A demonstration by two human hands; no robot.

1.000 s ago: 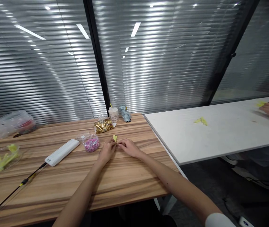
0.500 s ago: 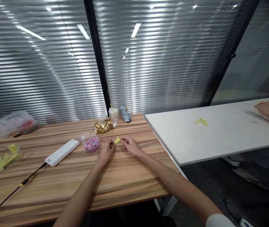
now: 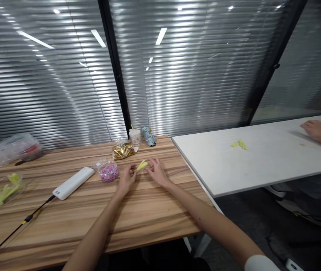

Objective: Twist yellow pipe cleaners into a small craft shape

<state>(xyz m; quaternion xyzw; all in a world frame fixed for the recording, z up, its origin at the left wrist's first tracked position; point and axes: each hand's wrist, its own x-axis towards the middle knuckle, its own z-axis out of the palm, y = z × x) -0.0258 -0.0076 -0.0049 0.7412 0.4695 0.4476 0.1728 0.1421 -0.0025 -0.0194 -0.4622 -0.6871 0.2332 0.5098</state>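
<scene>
My left hand [image 3: 126, 179] and my right hand [image 3: 156, 171] meet over the wooden table [image 3: 72, 214], both pinched on a small folded piece of yellow paper [image 3: 141, 165]. The paper lies slanted between the fingertips, its right end near my right fingers. A small clear tub of pink rubber bands [image 3: 108, 172] stands just left of my left hand.
A white power strip [image 3: 73, 182] with a black cable lies at the left. A gold packet [image 3: 123, 149], a paper cup [image 3: 135, 137] and a folded umbrella [image 3: 149, 136] sit by the window. Plastic bags [image 3: 22, 146] lie far left. Another person's hands [image 3: 315, 128] work at the white table [image 3: 262, 158].
The yellow paper went from a small upright piece to a longer slanted strip between my fingers. My right hand shifted slightly up and right. The other person's hand drew back a little.
</scene>
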